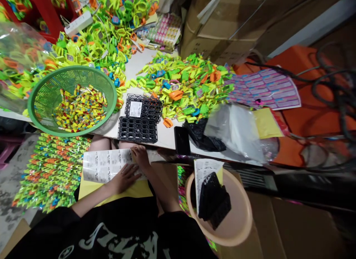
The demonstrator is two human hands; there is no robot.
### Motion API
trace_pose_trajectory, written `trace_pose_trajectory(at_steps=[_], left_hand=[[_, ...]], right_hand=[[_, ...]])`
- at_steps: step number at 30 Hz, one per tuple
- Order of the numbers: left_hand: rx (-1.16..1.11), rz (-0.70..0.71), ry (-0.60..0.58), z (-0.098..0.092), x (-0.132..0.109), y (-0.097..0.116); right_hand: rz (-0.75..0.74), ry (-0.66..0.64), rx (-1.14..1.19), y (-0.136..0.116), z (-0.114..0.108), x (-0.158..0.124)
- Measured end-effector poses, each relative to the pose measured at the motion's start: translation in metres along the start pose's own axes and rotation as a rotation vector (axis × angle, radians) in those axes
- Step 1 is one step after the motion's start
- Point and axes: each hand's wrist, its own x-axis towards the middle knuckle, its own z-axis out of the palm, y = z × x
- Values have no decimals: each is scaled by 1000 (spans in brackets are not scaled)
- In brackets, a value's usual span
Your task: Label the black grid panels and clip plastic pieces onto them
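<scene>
Take the labelled black tray (pixel 151 108) on the table (pixel 165 137) as your landmark. Nearer to you than that tray, the printed label sheet (pixel 107 163) lies across your lap, over a yellow sheet (pixel 90 191); your thighs seem to serve as its support, keeping it close under both hands. Your left hand (pixel 125 178) rests palm down on the sheet with its fingers a little apart, probably so that the paper will not slide. Your right hand (pixel 140 156) is at the sheet's corner nearest the tray, fingers bent; whether they pinch a label or only touch the paper, you cannot tell from here.

The tray's own white label (pixel 135 109) faces up, where you can see it. On your side of the tray lies a second black tray (pixel 137 130), the two meeting or slightly overlapping, both likely kept in front of you for easy reach. Left of the landmark, a green basket (pixel 44 101) gathers small yellow pieces (pixel 80 110), its high wall apparently keeping them from the loose toys. Beyond the tray and to its right, a pile of bright toys (pixel 183 84) spreads openly. Further right and nearer you, a peach basin (pixel 241 214) holds tilted black trays (pixel 211 196), perhaps to save table room.
</scene>
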Motion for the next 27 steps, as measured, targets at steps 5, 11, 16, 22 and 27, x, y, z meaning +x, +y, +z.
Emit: trace_pose_trajectory(at_steps=[5, 11, 16, 22, 27], left_hand=[[-6, 4, 22, 1, 1, -1], [-16, 1, -12, 0, 1, 0], [-44, -4, -6, -2, 1, -1], [-37, -2, 5, -1, 1, -1], [-31, -3, 27, 1, 2, 0]], right_hand=[[-35, 37, 46, 4, 7, -8], [48, 36, -2, 0, 8, -1], [21, 5, -65, -5, 7, 5], [-13, 42, -26, -3, 9, -4], [-67, 25, 79, -3, -3, -10]])
